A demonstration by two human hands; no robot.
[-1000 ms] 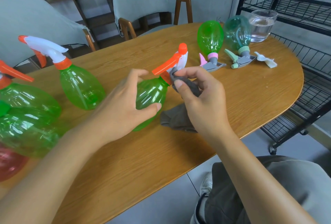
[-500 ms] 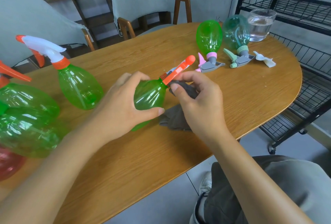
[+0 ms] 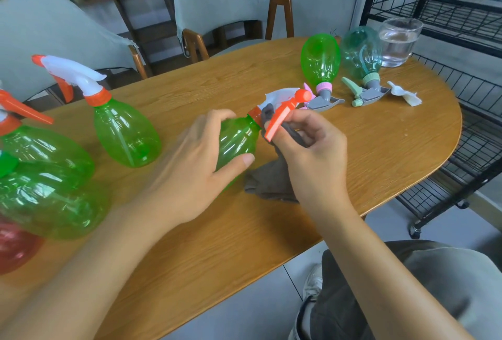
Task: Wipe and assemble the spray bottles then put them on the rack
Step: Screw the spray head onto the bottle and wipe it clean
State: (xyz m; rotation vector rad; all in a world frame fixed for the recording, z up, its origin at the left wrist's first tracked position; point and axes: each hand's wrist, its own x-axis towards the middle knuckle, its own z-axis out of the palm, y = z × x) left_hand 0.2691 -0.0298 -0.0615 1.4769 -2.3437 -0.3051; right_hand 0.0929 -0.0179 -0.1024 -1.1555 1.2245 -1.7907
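Head view: since half a second ago the green spray bottle [image 3: 236,141] has turned, its white head and orange trigger now facing up. Left hand [image 3: 190,174] curls round its body; right hand [image 3: 312,155] pinches the grey cloth [image 3: 271,179] at the neck, near the bench [image 3: 380,155] front edge. Bare wood lies rightward. Bottles at left are cut off.

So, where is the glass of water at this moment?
In the head view, the glass of water stands at the far right end of the table, beside the teal bottle and the black wire rack.
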